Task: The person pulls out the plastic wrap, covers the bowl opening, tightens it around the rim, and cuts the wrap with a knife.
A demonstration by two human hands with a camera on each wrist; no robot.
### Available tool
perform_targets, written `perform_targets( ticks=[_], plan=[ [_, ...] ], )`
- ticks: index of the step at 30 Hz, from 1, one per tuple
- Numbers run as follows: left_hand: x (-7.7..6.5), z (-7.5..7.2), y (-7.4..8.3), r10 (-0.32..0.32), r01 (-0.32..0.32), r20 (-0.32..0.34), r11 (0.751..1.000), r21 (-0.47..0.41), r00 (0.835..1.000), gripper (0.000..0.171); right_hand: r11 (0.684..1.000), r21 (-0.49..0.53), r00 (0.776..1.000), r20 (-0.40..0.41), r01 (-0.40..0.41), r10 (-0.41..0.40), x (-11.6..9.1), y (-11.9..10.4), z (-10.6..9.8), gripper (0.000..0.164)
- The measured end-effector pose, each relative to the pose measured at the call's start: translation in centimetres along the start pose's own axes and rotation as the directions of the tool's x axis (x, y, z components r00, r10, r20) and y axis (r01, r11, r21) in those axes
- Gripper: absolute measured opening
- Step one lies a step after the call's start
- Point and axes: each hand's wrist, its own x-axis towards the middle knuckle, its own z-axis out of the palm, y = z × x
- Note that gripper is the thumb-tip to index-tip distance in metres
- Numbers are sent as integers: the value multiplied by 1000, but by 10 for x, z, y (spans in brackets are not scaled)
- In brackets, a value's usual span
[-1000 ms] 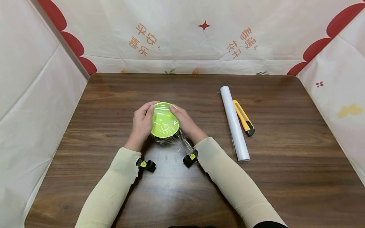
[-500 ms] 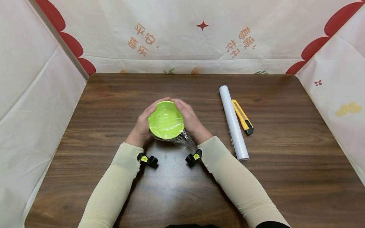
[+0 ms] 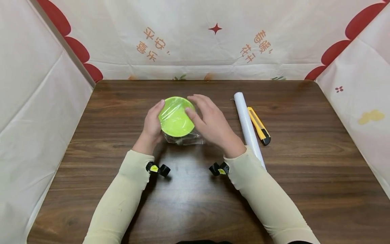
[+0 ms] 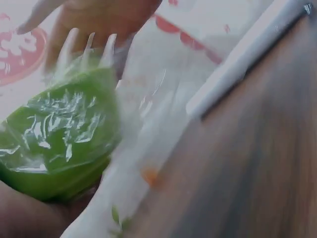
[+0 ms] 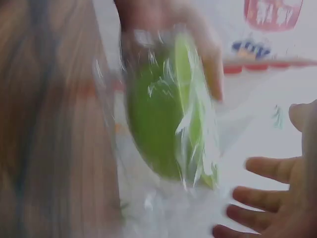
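Note:
A lime-green bowl [image 3: 175, 123], with clear cling film [image 4: 64, 119] stretched over its mouth, is held up above the table in the head view. My left hand [image 3: 152, 122] grips its left side, thumb at the rim. Loose crumpled film [image 3: 186, 138] hangs below the near edge. My right hand [image 3: 213, 118] hovers at the bowl's right side, fingers spread and holding nothing. In the right wrist view, those spread fingers [image 5: 267, 198] stand apart from the wrapped bowl [image 5: 153, 119]. Much of the left hand's grip is behind the bowl.
A long white roll [image 3: 245, 118] lies on the wooden table [image 3: 304, 152] to the right, partly behind my right forearm. Beside it rests a yellow utility knife [image 3: 259, 125]. Pale printed cloth [image 3: 189, 44] walls off the back and both sides.
My right hand has let go of the bowl and drawn off to the right, fingers spreading. The left hand keeps its hold, and the bowl has shifted slightly away from me.

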Motion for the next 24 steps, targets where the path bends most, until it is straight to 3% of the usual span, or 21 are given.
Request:
perform_targets(
  ticks=[3,5,7,10,11,13,15,17,21,24],
  plan=[
    [-3,20,7,32,-35,-27,992,-124,999,42,994,-14,985,-131,110,-111,-4,-6,7,59],
    [-9,35,9,10,-10,-3,969,-247,1000,45,983,22,946,-277,184,-171,-3,-7,12,58],
    [-16,49,11,-26,32,24,934,-356,999,47,954,91,870,-441,285,-218,-1,-6,15,56],
    [-26,65,11,-79,88,41,890,-448,996,49,874,177,736,-627,453,-255,1,-6,13,54],
    [-28,68,10,-91,105,52,881,-461,994,50,841,208,704,-664,500,-254,1,-6,11,55],
    [-33,73,7,-106,140,99,871,-470,989,54,779,274,664,-711,564,-230,0,-7,8,57],
    [-35,75,4,-90,164,177,872,-461,980,61,718,356,654,-734,599,-182,-1,-7,3,55],
    [-36,74,3,-68,174,250,886,-430,966,68,647,442,664,-735,622,-137,-3,-8,-2,47],
    [-34,70,8,-20,158,367,923,-350,930,74,522,575,726,-675,630,-133,-7,-10,-8,34],
    [-34,71,11,-8,188,445,913,-361,895,68,456,647,772,-614,611,-162,-11,-12,-8,31]
  ],
)
